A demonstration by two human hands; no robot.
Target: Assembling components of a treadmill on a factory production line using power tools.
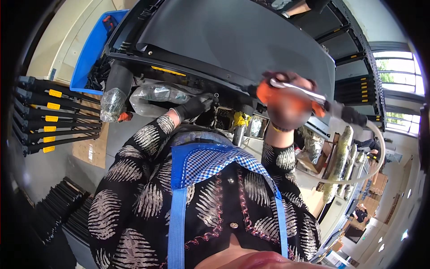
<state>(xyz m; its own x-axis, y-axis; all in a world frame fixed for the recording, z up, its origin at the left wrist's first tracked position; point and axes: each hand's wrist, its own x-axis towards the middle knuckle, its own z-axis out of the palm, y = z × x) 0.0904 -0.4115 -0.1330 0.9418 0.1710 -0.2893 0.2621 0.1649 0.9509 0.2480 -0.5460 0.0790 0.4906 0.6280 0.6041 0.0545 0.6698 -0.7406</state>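
A large dark grey panel (242, 36) with a black frame edge lies in front of me. My left hand (195, 106), in a dark glove, is at the near edge of the frame, fingers bent together beside a small pale ring (216, 95). Whatever it pinches is hidden. On the right, my right hand (289, 112) is wrapped round an air screwdriver (298, 87) with orange parts and a bright metal lever. The tool lies sideways over the panel's near edge, its dark narrow end pointing left. Blur hides the fingers' detail.
A pale hose (378, 154) loops from the tool down the right side. Small parts bins (222, 119) and a yellow-wrapped holder (242, 120) sit under the edge. Left are plastic-wrapped bundles (159, 95), a blue bin (83, 67) and black bars (58, 117). Another person's arm (298, 9) shows beyond.
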